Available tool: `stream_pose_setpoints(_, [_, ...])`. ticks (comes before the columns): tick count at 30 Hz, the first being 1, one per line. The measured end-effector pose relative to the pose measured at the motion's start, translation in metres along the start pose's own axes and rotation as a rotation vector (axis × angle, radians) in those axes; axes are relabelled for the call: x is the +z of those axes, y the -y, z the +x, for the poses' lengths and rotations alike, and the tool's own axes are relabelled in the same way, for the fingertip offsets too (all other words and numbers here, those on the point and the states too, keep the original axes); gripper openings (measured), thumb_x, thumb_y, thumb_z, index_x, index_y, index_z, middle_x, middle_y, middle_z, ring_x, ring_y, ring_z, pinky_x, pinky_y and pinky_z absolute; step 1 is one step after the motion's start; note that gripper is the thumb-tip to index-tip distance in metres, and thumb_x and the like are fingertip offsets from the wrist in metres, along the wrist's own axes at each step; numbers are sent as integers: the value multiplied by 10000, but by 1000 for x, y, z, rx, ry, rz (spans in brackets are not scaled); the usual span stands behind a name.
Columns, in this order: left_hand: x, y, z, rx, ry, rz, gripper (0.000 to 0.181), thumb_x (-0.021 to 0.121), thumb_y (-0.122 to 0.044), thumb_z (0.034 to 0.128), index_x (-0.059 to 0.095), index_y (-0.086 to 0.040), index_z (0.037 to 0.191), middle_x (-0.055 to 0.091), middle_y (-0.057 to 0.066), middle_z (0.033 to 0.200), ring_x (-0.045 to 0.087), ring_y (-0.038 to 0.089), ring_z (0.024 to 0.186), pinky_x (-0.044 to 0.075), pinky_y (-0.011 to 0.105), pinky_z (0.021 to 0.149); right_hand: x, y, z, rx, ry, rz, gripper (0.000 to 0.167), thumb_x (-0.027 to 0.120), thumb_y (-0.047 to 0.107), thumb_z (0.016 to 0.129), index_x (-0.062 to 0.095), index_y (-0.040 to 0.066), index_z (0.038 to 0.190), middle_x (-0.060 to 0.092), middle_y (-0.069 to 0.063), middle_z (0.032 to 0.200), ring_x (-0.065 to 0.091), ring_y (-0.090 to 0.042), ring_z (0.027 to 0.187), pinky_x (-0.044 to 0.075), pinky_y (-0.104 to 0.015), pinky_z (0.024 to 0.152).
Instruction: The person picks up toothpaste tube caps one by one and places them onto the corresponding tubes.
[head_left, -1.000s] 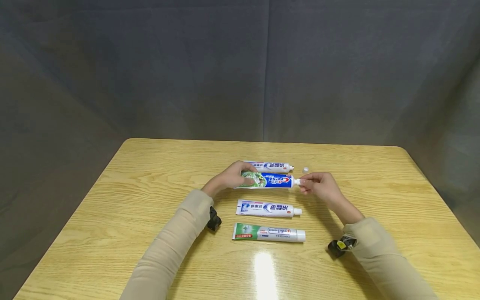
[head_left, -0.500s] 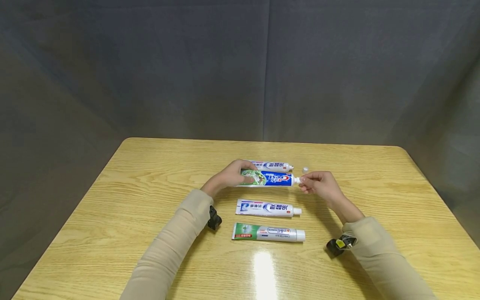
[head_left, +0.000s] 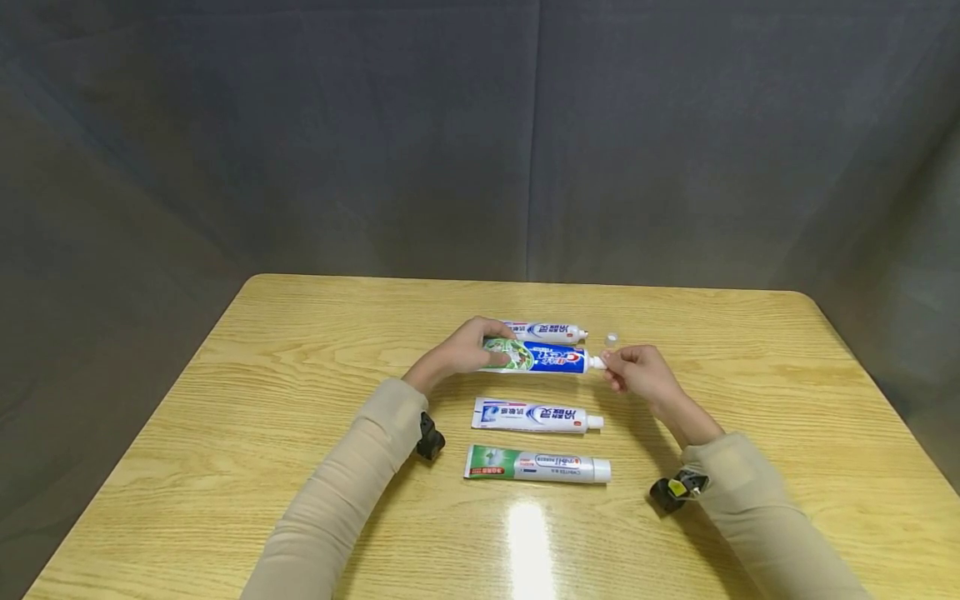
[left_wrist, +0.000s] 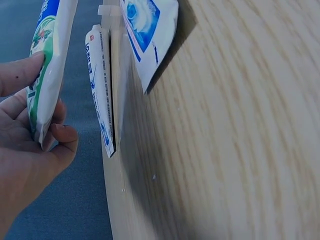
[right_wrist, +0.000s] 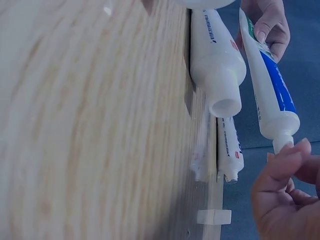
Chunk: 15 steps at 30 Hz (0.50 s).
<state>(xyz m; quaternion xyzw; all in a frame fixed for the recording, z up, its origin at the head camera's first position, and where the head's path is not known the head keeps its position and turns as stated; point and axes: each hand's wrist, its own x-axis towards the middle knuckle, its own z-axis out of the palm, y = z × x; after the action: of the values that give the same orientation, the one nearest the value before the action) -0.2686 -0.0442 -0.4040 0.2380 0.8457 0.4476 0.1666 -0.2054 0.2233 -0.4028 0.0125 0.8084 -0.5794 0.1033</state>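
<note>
My left hand (head_left: 463,347) grips a blue, green and white Crest toothpaste tube (head_left: 553,357) by its flat end, thumb on top, held above the table in the left wrist view. At its other end, the fingers of my right hand (head_left: 647,377) pinch the white cap (head_left: 597,362); the right wrist view shows the fingertips covering most of it. Just behind lies a white toothpaste tube (head_left: 551,333) with its narrow nozzle bare. A loose white cap (head_left: 611,339) stands on the table to the right of that nozzle.
Nearer the front lie a white-and-blue capped toothpaste tube (head_left: 531,416) and a green-and-white capped toothpaste tube (head_left: 538,464), both pointing right. The wooden table (head_left: 300,392) ends at a back edge before a dark grey curtain (head_left: 375,150).
The Crest tube has risen very slightly and shifted a little away from me in my left hand. My right fingers have moved slightly right along the cap, showing more white.
</note>
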Motion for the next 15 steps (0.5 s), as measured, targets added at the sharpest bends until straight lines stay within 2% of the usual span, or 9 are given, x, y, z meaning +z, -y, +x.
stream_pose_setpoints(15, [2,-1,-2,45,0,35,283,640,-30,824,606,-20,1105,597,80,1105,509,204,1056,353,373,975,3,0,1,83,35,-52,465,354,287,992,503,-8,665,468,11,533,328,-56,414,295,-212,419])
